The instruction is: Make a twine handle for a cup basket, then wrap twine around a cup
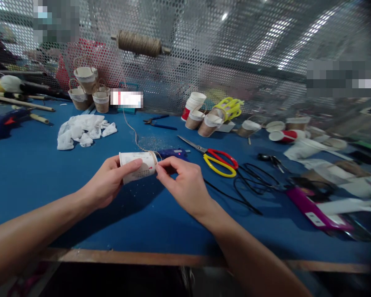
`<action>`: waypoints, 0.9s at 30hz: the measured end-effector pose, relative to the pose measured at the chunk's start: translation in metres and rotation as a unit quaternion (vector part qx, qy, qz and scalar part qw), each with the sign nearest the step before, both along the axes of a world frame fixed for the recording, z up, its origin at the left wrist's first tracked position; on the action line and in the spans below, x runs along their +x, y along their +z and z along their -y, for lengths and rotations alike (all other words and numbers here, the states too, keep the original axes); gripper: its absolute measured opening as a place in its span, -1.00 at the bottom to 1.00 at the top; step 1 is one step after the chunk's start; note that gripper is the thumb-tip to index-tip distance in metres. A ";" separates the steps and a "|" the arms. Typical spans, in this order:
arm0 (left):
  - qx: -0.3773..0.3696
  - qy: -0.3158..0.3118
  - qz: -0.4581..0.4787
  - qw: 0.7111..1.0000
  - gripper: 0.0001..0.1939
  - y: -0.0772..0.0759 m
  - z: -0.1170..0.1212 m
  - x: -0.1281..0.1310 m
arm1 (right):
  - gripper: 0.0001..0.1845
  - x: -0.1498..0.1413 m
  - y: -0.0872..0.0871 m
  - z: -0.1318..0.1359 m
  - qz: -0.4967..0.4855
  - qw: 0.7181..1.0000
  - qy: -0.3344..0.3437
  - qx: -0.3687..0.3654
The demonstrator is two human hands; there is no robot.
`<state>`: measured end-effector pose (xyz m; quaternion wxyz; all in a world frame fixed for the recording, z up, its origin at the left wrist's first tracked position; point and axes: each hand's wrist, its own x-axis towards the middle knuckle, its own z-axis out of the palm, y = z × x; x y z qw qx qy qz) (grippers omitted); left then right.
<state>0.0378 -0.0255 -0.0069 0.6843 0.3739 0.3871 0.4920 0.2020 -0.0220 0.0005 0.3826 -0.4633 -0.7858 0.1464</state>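
My left hand [106, 181] is wrapped round a white paper cup [137, 163], which lies on its side in the air above the table. A few turns of thin twine [135, 134] circle the cup's base end, on the right. At that end my right hand [181, 181] pinches the twine between thumb and forefinger. From the cup the strand runs up toward a spool of twine [139, 43] mounted on the perforated metal screen. Just behind the cup lies a blue glue gun [176, 154], partly hidden, with a small red light.
Scissors [219, 161] with red and yellow handles lie right of the glue gun, beside a black cable [256, 181]. Blue-handled pliers [160, 122], crumpled white cloth [80, 130] and twine-wrapped cups [210, 123] stand farther back. A purple box [318, 210] sits at the right.
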 end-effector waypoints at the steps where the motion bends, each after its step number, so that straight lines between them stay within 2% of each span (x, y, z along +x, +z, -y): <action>1: 0.004 -0.016 -0.004 1.000 -0.71 0.000 -0.001 -0.001 | -0.90 0.001 0.000 -0.001 -0.012 1.000 -0.001 -0.020; 5: 0.048 -0.076 -0.033 0.995 -0.72 0.001 -0.004 -0.005 | -0.89 0.003 0.003 -0.002 -0.066 0.993 0.004 -0.099; 9: 0.011 -0.054 -0.039 0.998 -0.76 0.001 -0.007 -0.007 | -0.84 0.004 0.006 -0.001 -0.099 0.985 0.035 -0.137; 15: -0.069 -0.052 -0.016 0.996 -0.87 0.003 -0.008 -0.005 | -0.92 0.002 0.004 0.001 -0.072 0.991 0.032 -0.111; 19: -0.063 -0.040 -0.017 0.997 -0.90 0.003 -0.006 -0.004 | -0.94 0.001 0.003 0.002 -0.053 0.994 0.022 -0.096; 27: -0.046 -0.029 -0.033 0.998 -0.81 0.001 -0.004 -0.002 | -0.96 0.000 0.001 0.003 -0.044 0.996 0.010 -0.075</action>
